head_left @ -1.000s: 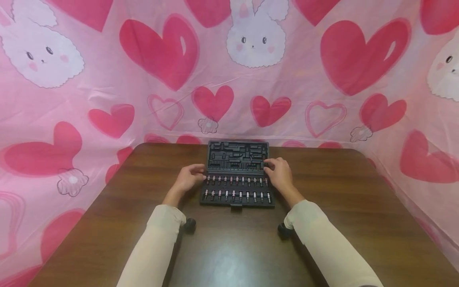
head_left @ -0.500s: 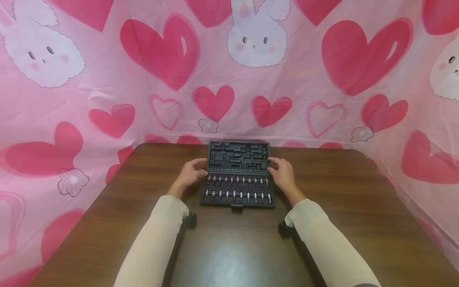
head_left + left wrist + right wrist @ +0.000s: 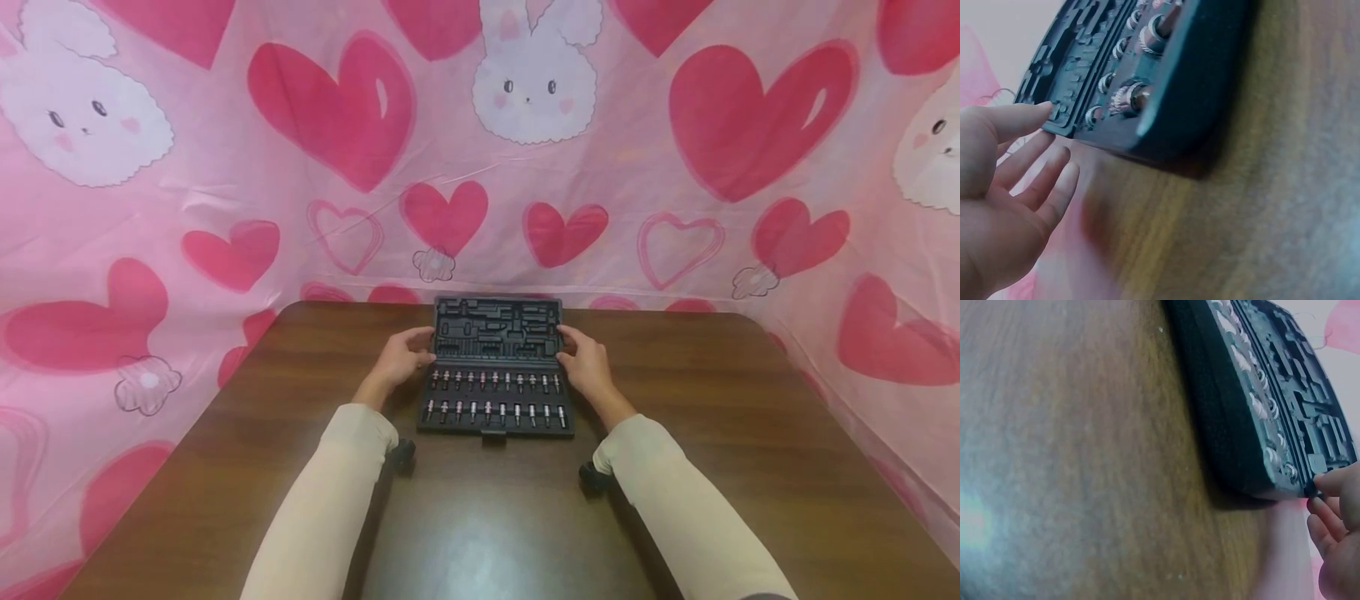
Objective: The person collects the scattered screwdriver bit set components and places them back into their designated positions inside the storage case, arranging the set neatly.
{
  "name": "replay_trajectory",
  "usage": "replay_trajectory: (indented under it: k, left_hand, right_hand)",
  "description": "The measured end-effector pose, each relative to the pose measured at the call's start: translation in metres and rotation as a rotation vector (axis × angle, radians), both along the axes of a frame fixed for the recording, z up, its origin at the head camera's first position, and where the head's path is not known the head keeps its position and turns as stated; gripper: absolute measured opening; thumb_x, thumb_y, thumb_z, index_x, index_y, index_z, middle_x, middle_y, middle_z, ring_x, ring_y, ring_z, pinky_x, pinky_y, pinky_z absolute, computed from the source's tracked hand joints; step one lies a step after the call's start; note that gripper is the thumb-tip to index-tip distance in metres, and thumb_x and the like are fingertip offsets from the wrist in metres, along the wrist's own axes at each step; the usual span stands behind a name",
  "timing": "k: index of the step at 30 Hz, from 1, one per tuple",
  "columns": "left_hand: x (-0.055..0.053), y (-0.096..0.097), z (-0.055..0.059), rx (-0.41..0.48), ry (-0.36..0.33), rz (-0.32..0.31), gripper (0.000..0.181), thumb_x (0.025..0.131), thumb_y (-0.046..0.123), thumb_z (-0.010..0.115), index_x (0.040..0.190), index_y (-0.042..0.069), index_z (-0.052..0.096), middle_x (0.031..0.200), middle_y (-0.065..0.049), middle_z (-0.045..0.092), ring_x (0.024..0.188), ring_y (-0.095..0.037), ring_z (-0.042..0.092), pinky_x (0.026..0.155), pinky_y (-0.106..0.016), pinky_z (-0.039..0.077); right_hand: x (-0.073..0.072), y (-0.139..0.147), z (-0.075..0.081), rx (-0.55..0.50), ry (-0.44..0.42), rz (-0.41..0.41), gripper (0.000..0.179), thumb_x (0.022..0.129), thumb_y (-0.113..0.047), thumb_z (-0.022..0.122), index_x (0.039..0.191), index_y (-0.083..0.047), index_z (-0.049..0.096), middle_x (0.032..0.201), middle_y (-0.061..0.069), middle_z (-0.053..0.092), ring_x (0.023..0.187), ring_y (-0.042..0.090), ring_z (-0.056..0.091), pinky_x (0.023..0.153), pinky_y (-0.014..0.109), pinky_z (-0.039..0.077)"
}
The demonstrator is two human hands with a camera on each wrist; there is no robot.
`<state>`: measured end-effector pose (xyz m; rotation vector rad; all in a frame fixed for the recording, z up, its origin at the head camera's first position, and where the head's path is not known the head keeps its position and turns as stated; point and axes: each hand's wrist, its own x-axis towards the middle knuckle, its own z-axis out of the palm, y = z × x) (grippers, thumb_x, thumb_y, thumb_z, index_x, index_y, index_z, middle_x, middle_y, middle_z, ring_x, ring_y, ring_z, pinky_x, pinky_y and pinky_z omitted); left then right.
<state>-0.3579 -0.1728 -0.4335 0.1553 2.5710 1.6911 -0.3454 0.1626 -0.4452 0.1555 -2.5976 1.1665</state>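
Note:
An open black tool case (image 3: 495, 364) lies on the table, its lid (image 3: 498, 327) raised at the back and moulded with tool-shaped recesses. Two rows of small metal bit sockets (image 3: 487, 410) fill the base. My left hand (image 3: 397, 360) holds the lid's left edge near the hinge; in the left wrist view the thumb (image 3: 1022, 119) lies over the inner corner, with other fingers beyond the edge. At the right edge, my right hand (image 3: 585, 360) pinches the lid, its thumb (image 3: 1335, 482) on the inner corner. Several fingertips are partly hidden by the lid.
The brown wooden table (image 3: 480, 517) stretches out in front of the case and to both sides. Close behind its far edge hangs a pink cloth (image 3: 510, 225) with hearts and rabbits. Dark devices (image 3: 592, 479) sit at both wrists.
My left hand has moved up and right from beside the base onto the lid's edge. My right hand has shifted slightly outward at the lid's right edge. The case stays in place.

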Motion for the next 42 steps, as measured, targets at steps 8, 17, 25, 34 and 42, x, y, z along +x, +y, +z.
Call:
replay_trajectory:
  k: [8, 17, 25, 34, 42]
  left_hand:
    - [0.000, 0.001, 0.008, 0.010, 0.018, 0.022, 0.053, 0.090, 0.003, 0.064, 0.140, 0.013, 0.052, 0.139, -0.012, 0.052, 0.123, -0.033, 0.050, 0.101, -0.048, 0.042]
    - [0.003, 0.003, 0.018, 0.031, 0.044, 0.038, 0.053, 0.091, 0.004, 0.064, 0.142, 0.014, 0.051, 0.138, -0.012, 0.052, 0.122, -0.031, 0.050, 0.099, -0.046, 0.044]
    - [0.000, 0.006, 0.027, 0.065, 0.142, 0.032, 0.054, 0.089, -0.002, 0.062, 0.141, 0.008, 0.051, 0.133, -0.018, 0.055, 0.115, -0.035, 0.055, 0.094, -0.047, 0.048]
    - [0.004, 0.005, 0.040, 0.038, 0.210, 0.042, 0.054, 0.089, -0.001, 0.064, 0.141, 0.010, 0.051, 0.133, -0.017, 0.056, 0.115, -0.034, 0.056, 0.095, -0.047, 0.048]
    - [0.006, 0.004, 0.046, 0.050, 0.290, 0.021, 0.061, 0.087, -0.006, 0.066, 0.143, 0.007, 0.048, 0.131, -0.021, 0.056, 0.109, -0.036, 0.060, 0.091, -0.047, 0.050]
  right_hand:
    - [-0.001, -0.003, 0.002, -0.035, 0.052, -0.035, 0.055, 0.086, 0.006, 0.065, 0.139, -0.006, 0.052, 0.109, 0.021, 0.068, 0.098, 0.033, 0.066, 0.092, 0.048, 0.047]
    - [0.001, -0.004, 0.012, -0.070, 0.077, -0.058, 0.056, 0.087, 0.005, 0.065, 0.140, -0.008, 0.052, 0.107, 0.021, 0.068, 0.098, 0.034, 0.064, 0.092, 0.048, 0.047]
    - [0.004, -0.005, 0.022, -0.123, 0.068, -0.056, 0.058, 0.088, 0.004, 0.065, 0.142, -0.010, 0.050, 0.109, 0.022, 0.066, 0.100, 0.035, 0.064, 0.092, 0.048, 0.048]
    - [0.007, -0.007, 0.029, -0.116, 0.131, -0.059, 0.062, 0.085, 0.006, 0.067, 0.142, -0.013, 0.051, 0.104, 0.022, 0.066, 0.094, 0.034, 0.064, 0.088, 0.047, 0.050]
    - [0.018, -0.003, 0.037, -0.099, 0.144, -0.018, 0.063, 0.086, 0.005, 0.067, 0.144, -0.012, 0.048, 0.106, 0.023, 0.064, 0.094, 0.034, 0.063, 0.090, 0.048, 0.049]
